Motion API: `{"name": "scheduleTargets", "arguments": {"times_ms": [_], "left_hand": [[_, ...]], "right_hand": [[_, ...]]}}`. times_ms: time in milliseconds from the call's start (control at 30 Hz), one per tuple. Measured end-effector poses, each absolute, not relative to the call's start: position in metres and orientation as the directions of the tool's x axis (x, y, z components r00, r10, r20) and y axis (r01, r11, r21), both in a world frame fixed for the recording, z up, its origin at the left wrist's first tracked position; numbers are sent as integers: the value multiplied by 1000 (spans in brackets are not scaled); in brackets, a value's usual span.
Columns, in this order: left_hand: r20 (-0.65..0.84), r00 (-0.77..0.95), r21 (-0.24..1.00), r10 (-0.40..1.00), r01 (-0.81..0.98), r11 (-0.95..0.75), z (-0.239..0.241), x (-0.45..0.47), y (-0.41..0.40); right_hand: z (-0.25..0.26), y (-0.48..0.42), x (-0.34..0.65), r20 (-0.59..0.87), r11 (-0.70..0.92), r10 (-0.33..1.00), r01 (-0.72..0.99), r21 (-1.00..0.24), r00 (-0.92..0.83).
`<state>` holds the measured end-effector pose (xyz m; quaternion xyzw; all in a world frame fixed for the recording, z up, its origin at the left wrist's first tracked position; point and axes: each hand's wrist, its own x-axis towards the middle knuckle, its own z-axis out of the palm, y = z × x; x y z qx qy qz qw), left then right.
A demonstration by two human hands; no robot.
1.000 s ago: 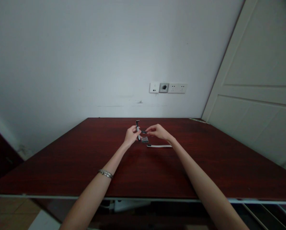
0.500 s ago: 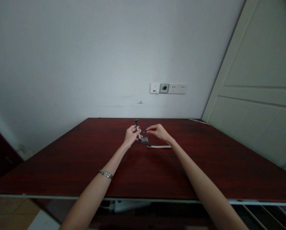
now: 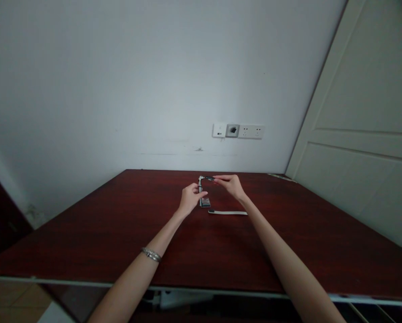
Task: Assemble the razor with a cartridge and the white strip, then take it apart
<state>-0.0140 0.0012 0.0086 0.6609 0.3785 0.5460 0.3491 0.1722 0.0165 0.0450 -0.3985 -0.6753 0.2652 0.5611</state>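
My left hand (image 3: pixel 189 199) grips a slim pale-and-dark handle-like piece (image 3: pixel 200 184) that stands roughly upright, its angled top end above my fingers. In my right hand (image 3: pixel 232 185) a small dark flat piece (image 3: pixel 208 178) is pinched between thumb and fingertips. Its left end meets or nearly meets the top of the slim piece; whether they are joined I cannot tell. Just below my left fingers a small grey rectangular case (image 3: pixel 205 202) rests on the table. A long white strip with a dark end (image 3: pixel 229 213) lies to the right of the case, its right end partly behind my right forearm.
The dark red wooden table (image 3: pixel 103 224) reaches back to a white wall (image 3: pixel 153 89). Several sockets (image 3: pixel 251 131) are set in that wall. A pale panelled door (image 3: pixel 362 116) stands at the right. Under the front edge is a shelf with items on it.
The slim piece has turned more upright and shifted slightly right with my left hand. My right hand has brought the small dark piece from beside its middle to its top end.
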Motion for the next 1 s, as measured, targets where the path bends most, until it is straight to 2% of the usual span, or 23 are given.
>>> {"name": "scheduleTargets", "arguments": {"times_ms": [367,1000], "left_hand": [[620,219,630,753,433,-645,4,-9,-13],[612,237,618,755,453,-643,1,-9,-10]], "right_hand": [[47,9,167,566,576,817,210,-790,-109],[49,3,161,561,578,816,212,-788,-139]]}}
